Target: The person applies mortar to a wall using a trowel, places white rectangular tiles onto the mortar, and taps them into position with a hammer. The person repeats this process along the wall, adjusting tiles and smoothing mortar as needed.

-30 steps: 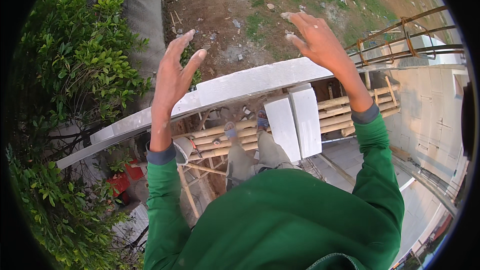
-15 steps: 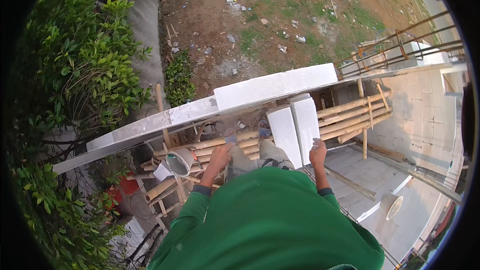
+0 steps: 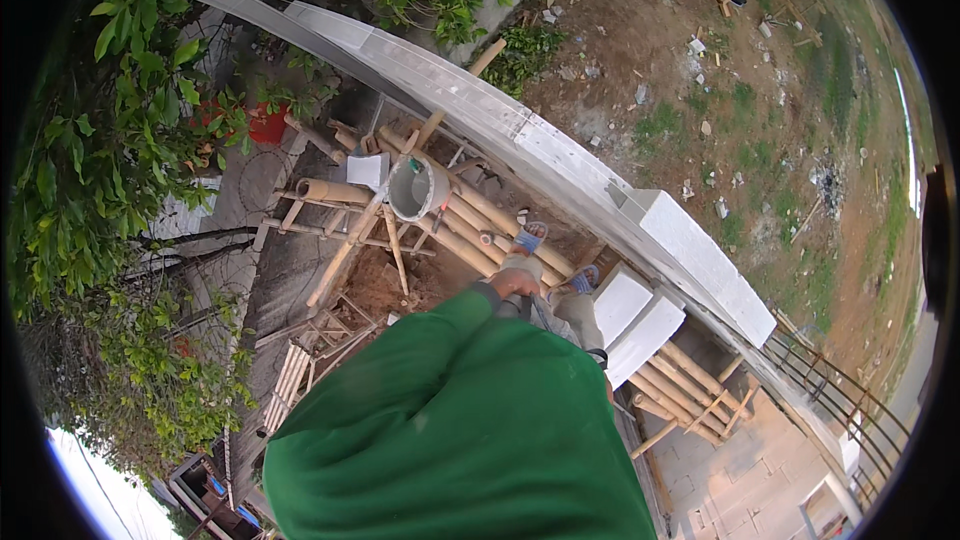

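Observation:
My left hand (image 3: 515,283) hangs by my legs, just above the bamboo poles I stand on. It is small and seen from above; its fingers cannot be made out. My green-sleeved torso covers the place where my right hand would be. Nearest to my feet on the right are two white blocks (image 3: 642,337) side by side on the bamboo. A bucket (image 3: 415,190) with grey stuff inside stands on the poles to the left, with an orange-red handled tool (image 3: 440,212) at its side. Beside the bucket lies a white block piece (image 3: 368,171).
A pale block wall (image 3: 440,80) runs diagonally past the scaffold, with a long white block (image 3: 700,255) lying on it. Steel bars (image 3: 835,380) stick out at its right end. Leafy branches (image 3: 110,140) crowd the left. Littered ground (image 3: 680,100) lies far below.
My view has turned to the left, so the bucket and the wall have swung round. My right hand, visible earlier beside the white blocks, has gone behind my torso.

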{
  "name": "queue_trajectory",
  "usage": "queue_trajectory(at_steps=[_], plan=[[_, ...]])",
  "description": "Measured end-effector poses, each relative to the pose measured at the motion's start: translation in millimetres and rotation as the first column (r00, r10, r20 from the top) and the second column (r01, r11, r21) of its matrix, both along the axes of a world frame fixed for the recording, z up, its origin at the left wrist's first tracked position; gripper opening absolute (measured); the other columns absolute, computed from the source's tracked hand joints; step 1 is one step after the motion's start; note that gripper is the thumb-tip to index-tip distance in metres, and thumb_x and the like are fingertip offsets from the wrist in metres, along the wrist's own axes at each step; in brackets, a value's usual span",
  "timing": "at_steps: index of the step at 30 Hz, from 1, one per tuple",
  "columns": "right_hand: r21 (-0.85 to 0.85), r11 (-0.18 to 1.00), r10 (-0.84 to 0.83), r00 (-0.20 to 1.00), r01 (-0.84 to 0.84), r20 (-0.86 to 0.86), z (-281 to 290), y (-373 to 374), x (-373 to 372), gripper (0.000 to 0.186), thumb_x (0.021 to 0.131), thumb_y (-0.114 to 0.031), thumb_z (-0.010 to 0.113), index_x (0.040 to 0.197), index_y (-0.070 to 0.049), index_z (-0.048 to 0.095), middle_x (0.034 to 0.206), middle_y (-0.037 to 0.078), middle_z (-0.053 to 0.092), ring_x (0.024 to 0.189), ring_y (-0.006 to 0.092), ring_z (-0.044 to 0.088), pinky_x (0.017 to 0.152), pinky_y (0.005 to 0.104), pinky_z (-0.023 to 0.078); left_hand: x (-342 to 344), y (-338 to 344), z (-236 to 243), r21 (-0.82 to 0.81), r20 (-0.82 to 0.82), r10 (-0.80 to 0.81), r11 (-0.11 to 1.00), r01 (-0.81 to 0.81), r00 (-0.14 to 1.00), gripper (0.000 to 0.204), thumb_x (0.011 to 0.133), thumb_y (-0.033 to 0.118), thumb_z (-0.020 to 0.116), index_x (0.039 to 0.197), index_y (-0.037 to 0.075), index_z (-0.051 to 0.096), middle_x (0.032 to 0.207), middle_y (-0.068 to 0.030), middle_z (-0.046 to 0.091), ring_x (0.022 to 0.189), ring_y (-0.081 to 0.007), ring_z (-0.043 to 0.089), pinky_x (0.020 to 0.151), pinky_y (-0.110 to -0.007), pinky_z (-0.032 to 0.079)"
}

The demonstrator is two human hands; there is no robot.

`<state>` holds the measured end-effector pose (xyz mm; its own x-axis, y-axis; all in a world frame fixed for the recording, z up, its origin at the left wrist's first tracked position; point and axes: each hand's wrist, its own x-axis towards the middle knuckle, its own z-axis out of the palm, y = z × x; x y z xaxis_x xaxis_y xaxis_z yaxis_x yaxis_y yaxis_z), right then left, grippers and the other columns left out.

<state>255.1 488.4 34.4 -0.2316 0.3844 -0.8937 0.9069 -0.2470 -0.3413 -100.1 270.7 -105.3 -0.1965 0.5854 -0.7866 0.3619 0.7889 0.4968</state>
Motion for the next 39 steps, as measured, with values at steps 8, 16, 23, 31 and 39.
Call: queue_trajectory(at_steps=[8,16,23,31,39], plan=[[0.053,0.91,-0.414,0.909,0.411,0.054,0,71,-42,0.034,0.093,-0.023,0.069,0.106,0.008,0.071,0.085,0.014,0.077,0.062,0.0193,0.066,0.053,0.0317,0.051,15,-68,-41,0.038,-0.13,0.529,0.848,-0.529,0.838,0.042,0.087,0.037,0.065,0.109,0.003,0.078,0.114,-0.0254,0.075,0.108,-0.0448,0.071,0.093,-0.051,0.056],[0.114,0.991,0.097,0.978,-0.077,-0.187,-67,124,-110,0.043,0.083,0.007,0.057,0.126,0.012,0.065,0.089,0.013,0.07,0.065,0.0165,0.065,0.063,0.0371,0.066,82,-110,-47,0.026,-0.301,0.847,0.466,-0.884,0.438,0.039,0.083,0.03,0.069,0.101,-0.005,0.076,0.106,-0.031,0.074,0.103,-0.0495,0.072,0.089,-0.055,0.058],[-0.192,0.651,0.755,0.6,-0.734,0.266,-187,73,-155,0.046,0.098,-0.039,0.07,0.121,0.001,0.07,0.086,0.01,0.068,0.084,0.0251,0.07,0.07,0.0447,0.064,197,-90,-170,0.027,-0.069,0.795,0.606,-0.795,0.603,0.054,0.095,0.048,0.06,0.131,0.009,0.071,0.131,-0.031,0.067,0.123,-0.05,0.064,0.105,-0.053,0.051],[0.066,-0.164,0.921,-0.13,-0.984,0.367,-316,-51,-245,0.054,0.1,-0.049,0.053,0.11,-0.002,0.078,0.117,0.025,0.075,0.113,0.0429,0.073,0.094,0.0555,0.057,228,-54,-200,-0.442,-0.082,0.961,0.203,-0.874,0.265,0.106,0.087,0.067,0.067,0.159,-0.003,0.033,0.155,-0.0294,0.05,0.144,-0.0432,0.05,0.113,-0.074,0.035],[0.373,0.188,0.96,0.09,-0.908,-0.265,-669,-250,-326,0.035,0.099,-0.026,0.064,0.119,0.003,0.064,0.106,0.028,0.073,0.095,0.0434,0.074,0.08,0.0536,0.059,152,-68,-135,-0.338,-0.325,0.946,-0.108,-0.935,0.009,0.088,0.083,0.057,0.075,0.143,0.0,0.046,0.127,-0.0309,0.064,0.108,-0.0487,0.07,0.093,-0.058,0.056]])
